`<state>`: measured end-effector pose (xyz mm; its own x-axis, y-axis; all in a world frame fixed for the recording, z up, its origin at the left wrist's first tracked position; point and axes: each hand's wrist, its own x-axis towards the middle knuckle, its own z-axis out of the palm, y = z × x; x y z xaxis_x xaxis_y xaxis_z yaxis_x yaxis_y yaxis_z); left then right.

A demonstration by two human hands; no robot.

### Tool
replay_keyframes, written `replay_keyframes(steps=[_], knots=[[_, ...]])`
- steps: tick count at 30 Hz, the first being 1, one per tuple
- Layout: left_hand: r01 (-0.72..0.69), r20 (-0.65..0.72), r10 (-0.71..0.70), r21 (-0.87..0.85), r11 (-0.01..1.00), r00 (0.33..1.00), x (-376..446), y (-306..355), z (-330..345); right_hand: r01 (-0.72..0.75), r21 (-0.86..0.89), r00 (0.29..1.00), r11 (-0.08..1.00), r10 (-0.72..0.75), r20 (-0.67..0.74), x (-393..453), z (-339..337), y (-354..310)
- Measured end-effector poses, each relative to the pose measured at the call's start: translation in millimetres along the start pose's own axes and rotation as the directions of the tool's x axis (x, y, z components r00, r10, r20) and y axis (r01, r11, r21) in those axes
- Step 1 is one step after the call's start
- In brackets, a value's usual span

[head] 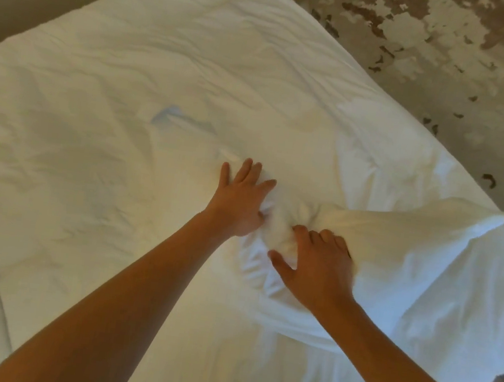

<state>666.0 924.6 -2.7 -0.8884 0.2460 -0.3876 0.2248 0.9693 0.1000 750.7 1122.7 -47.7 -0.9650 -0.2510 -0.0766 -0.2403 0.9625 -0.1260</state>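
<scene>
White cloth on white cloth is our first hazard. The pillow (397, 242) we are working on stretches away to the right of our right hand (315, 263). Its gathered end sits between the two hands and is hard to tell from the duvet (126, 110) beneath it.

Our left hand (239, 202) lies flat with its fingers straight and spread, pressing down just left of the gathers and holding nothing. The right hand has its fingers curled into the bunched fabric with the thumb splayed out, so we judge that it grips the pillow's end.

If that grip has caught a fold of duvet too, any pull would probably drag the bedding out of place. If we pull with the right hand while the left pins the cloth, we may strain a seam or leave the filling lumpy. The pillow's far corner lies close to the bed's edge, well right of our right hand. A hard shove that way could tip it onto the patterned floor (454, 57).
</scene>
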Motion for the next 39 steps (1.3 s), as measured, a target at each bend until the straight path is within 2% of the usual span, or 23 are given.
replay_keyframes(steps=[2,7,12,17,19,21,25,26,29,34,39], knots=[[-0.016,0.055,0.012,0.081,0.997,0.998,-16.7,-4.8,0.2,0.043,-0.010,0.999,0.999,-0.043,-0.027,-8.4,-11.9,3.6],[0.030,0.031,-0.037,0.188,0.982,0.999,-57.6,-15.7,-2.1,0.054,-0.068,0.996,0.996,-0.059,-0.063,4.6,-30.5,23.1],[0.065,0.013,-0.068,0.169,0.984,0.998,-91.0,-10.1,3.4,0.032,-0.090,0.999,0.995,-0.035,-0.029,-18.4,-25.3,23.9],[0.010,0.030,-0.014,0.132,0.991,0.999,-114.0,-10.1,6.7,0.060,-0.115,0.995,0.992,-0.070,-0.076,-54.7,-28.0,15.0],[-0.020,0.034,0.017,0.063,0.998,0.999,-123.7,-12.5,7.8,0.035,-0.068,0.996,0.997,-0.040,-0.077,-70.3,-31.6,11.8],[-0.005,0.032,0.005,0.000,1.000,0.999,-136.7,-15.3,10.5,0.013,0.066,0.999,0.998,-0.010,-0.049,-84.5,-34.0,10.1],[-0.040,-0.069,0.055,0.198,0.979,0.996,-170.1,-9.6,25.8,-0.010,0.233,0.997,0.973,0.028,-0.074,-110.9,-41.6,4.2],[-0.053,-0.089,0.071,0.196,0.979,0.993,-179.6,-7.6,31.4,-0.009,0.260,0.997,0.965,0.030,-0.076,-117.1,-43.6,1.8],[-0.044,-0.112,0.055,0.093,0.995,0.992,-211.6,-6.0,41.7,0.003,0.335,0.995,0.942,0.031,-0.097,-134.6,-51.5,-5.3],[-0.022,-0.034,0.020,-0.036,0.999,0.999,-268.1,-5.5,29.0,0.073,0.375,0.986,0.924,-0.010,-0.167,-161.4,-74.8,-16.4],[0.078,-0.103,-0.098,-0.181,0.980,0.990,-339.9,-5.6,9.8,0.111,0.351,0.981,0.930,-0.045,-0.190,-170.0,-130.6,-58.6]])
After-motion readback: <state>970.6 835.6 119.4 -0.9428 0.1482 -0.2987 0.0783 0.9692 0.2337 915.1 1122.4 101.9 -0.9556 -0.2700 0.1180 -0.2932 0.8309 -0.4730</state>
